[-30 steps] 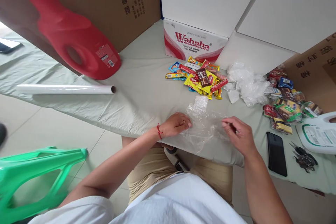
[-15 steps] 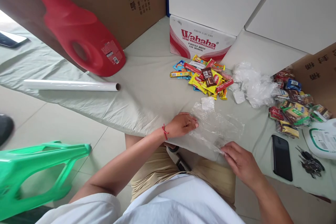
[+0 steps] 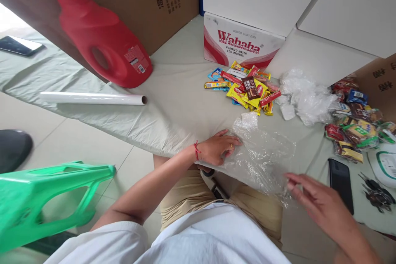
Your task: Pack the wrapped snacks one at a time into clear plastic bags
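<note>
two hands at a clear plastic bag on the cloth-covered counter
in the head view, the left hand (image 3: 219,148) lies on the near left part of the clear plastic bag (image 3: 262,156), its grip loosely curled; the right hand (image 3: 321,202) is at the bag's near right edge, thumb and forefinger close together, though whether its grip pinches the film i cannot tell. the bag lies flat and wrinkled at the near edge of the counter (image 3: 176,119), nearer than the colourful snack packets (image 3: 247,88).

Box (image 3: 243,42): white, red swooshes. Left of box: red jug (image 3: 119,41). In front: multicoloured snacks (image 3: 251,90), my clear film (image 3: 261,159), my red bracelet (image 3: 196,150).
</note>
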A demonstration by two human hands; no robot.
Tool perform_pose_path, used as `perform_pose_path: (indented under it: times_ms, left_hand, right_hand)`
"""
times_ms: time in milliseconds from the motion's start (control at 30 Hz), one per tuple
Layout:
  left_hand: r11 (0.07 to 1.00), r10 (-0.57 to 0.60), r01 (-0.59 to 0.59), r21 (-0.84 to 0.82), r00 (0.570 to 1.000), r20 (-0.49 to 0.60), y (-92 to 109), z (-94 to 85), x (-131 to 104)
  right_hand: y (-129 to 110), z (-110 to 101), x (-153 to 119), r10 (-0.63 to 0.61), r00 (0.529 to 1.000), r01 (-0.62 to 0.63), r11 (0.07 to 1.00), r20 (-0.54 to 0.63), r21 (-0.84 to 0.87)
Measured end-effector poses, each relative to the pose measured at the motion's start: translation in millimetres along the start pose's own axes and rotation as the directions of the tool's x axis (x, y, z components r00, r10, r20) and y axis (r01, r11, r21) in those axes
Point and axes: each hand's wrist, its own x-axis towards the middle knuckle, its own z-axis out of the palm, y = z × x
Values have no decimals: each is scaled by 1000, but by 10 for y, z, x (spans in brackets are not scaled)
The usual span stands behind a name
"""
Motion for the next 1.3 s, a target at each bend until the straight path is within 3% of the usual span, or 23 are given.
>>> perform_pose_path:
  times_ms: [67,100,133,233,300,400,533,667,833,967,1133,1300]
  left_hand:
    - [1000,6,-6,5,1000,3,-6,-11,-4]
    - [1000,8,-8,-1,1000,0,-14,-15,-7]
    - [1000,9,-9,-13,1000,-5,-24,-16,-11]
    - [997,6,-9,-75,999,-34,-62,-4,-25]
    - [994,-6,-2,-107,998,-68,-89,18,-38]
    - [994,-15,3,-111,994,-111,-127,59,-53]
    - [996,30,-38,-77,994,-101,-189,95,-40]
    - [995,33,-42,-94,995,-92,-250,61,-23]
    - [979,36,-52,-197,996,-87,-254,-99,-73]
    - [966,28,-44,-253,997,-65,-225,-198,-86]
    - [967,-11,-18,-254,994,-111,-223,-165,-31]
    - [986,14,-34,-163,992,-122,-256,-95,-16]
  right_hand:
    - [-242,-96,244,18,960,-28,999,-281,-31]
    - [-364,-79,372,-20,940,7,999,-341,-39]
    - [-474,-17,495,-92,938,82,996,-334,-42]
    - [-670,368,777,-326,936,323,945,-134,-40]
    - [-673,685,846,-382,923,379,924,-51,-53]
    - [-552,1082,781,-359,933,358,933,-28,-37]
    - [-394,1376,627,-221,964,237,967,-145,98]
    - [-380,1421,627,-131,973,174,957,-188,230]
    - [-394,1343,654,-174,970,217,932,-168,290]
    - [-419,1348,617,-251,958,278,933,-138,227]
    - [-574,1334,618,-318,938,326,945,-136,34]
    - [-710,1340,681,-443,895,446,889,-46,109]
